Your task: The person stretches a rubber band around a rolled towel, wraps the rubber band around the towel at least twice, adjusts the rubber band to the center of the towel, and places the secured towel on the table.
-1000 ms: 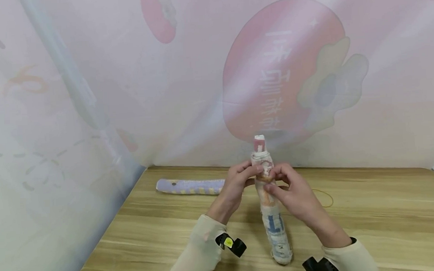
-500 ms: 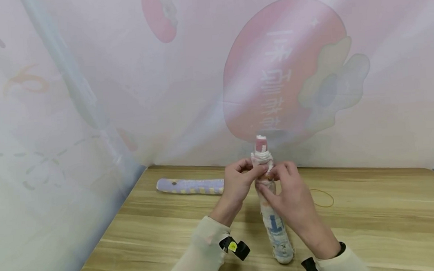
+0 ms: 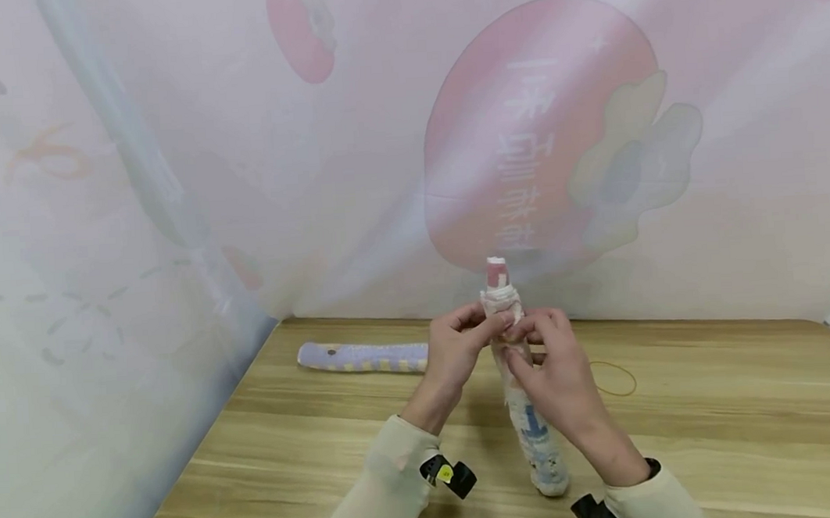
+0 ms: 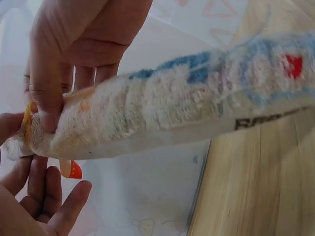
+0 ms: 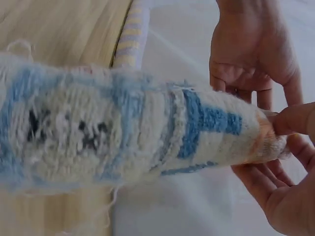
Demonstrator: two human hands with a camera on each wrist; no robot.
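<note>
A rolled white towel (image 3: 539, 440) with blue and orange print stands tilted, its lower end on the wooden table (image 3: 712, 423). My left hand (image 3: 487, 329) pinches its upper part from the left. From the right, my right hand (image 3: 516, 341) pinches the same spot with thumb and fingertips. The towel's pink tip (image 3: 496, 270) sticks out above both hands. In the left wrist view the towel (image 4: 172, 108) runs across the frame with a thin orange strip at its held end. The right wrist view shows the towel (image 5: 98, 132) with fingers meeting at its narrow end.
A second rolled towel (image 3: 364, 356), purple with yellow stripes, lies on the table to the left. A thin rubber band (image 3: 614, 378) lies to the right. A printed pink and white cloth backdrop (image 3: 543, 143) hangs behind and along the left side.
My right hand has slid a little up the roll toward my left hand. The towel's lower end has shifted slightly to the right on the table.
</note>
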